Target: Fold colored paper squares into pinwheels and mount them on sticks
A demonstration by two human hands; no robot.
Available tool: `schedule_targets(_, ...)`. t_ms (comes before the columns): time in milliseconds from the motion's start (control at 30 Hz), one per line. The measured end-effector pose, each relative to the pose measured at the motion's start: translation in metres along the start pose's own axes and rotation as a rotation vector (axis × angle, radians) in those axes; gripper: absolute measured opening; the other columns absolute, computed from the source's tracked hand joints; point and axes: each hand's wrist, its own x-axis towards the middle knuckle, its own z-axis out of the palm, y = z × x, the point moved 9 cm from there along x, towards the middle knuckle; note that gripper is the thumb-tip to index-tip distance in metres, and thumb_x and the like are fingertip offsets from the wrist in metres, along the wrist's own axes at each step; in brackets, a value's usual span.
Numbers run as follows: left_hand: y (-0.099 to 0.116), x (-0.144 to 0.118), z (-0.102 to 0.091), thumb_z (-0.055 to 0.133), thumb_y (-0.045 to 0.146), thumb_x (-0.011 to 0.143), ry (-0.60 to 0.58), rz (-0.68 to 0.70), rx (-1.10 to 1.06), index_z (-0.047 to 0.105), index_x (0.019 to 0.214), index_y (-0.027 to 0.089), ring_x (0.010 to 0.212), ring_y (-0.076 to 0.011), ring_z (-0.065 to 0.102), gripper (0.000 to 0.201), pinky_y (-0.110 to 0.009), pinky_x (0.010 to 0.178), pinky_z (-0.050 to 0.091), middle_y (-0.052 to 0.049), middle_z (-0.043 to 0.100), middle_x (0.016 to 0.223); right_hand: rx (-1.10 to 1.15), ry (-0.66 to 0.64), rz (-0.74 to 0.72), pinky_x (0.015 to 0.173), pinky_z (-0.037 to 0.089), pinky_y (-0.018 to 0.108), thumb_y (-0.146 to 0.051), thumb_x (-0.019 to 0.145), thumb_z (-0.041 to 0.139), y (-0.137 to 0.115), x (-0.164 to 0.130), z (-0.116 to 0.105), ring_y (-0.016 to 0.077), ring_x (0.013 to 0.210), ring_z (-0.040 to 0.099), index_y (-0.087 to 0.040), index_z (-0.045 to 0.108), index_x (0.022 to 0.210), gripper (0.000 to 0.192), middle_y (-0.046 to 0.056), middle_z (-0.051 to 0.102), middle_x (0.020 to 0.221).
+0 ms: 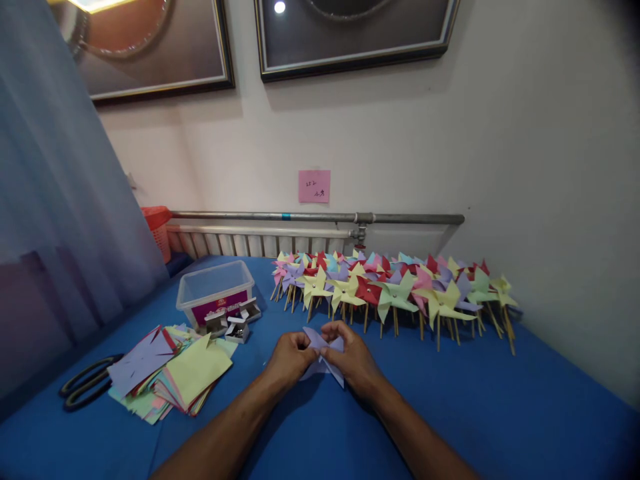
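A purple paper pinwheel (325, 363) is pinched between both hands just above the blue table, its blades partly folded toward the middle. My left hand (290, 357) grips its left side with thumb and fingers. On the other side, my right hand (353, 357) has its thumb near the centre and its fingers curled behind the paper. Whether a pin sits at the centre is hidden by the thumbs. Left of my hands lies a stack of coloured paper squares (197, 370), with a cut purple sheet (140, 360) on top of its left part.
Finished pinwheels on sticks (395, 290) fill the back right of the blue table (450, 413). A clear plastic box (215, 287) stands back left, with small open boxes (237, 329) before it. Black-handled scissors (87, 383) lie far left. A pipe (250, 216) runs along the wall.
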Motion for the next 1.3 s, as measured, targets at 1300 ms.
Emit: schedule_targets(1300, 0.008, -0.002, -0.020, 0.077, 0.024, 0.052, 0.114, -0.115, -0.442, 0.062, 0.062, 0.015, 0.050, -0.0152, 0.057, 0.020, -0.026, 0.053, 0.041, -0.002, 0.064, 0.054, 0.502, 0.015, 0.162, 0.072, 0.053, 0.036, -0.051, 0.072, 0.079, 0.026, -0.006, 0.010, 0.0210, 0.070, 0.067, -0.022, 0.068, 0.112, 0.050, 0.003, 0.073, 0.077)
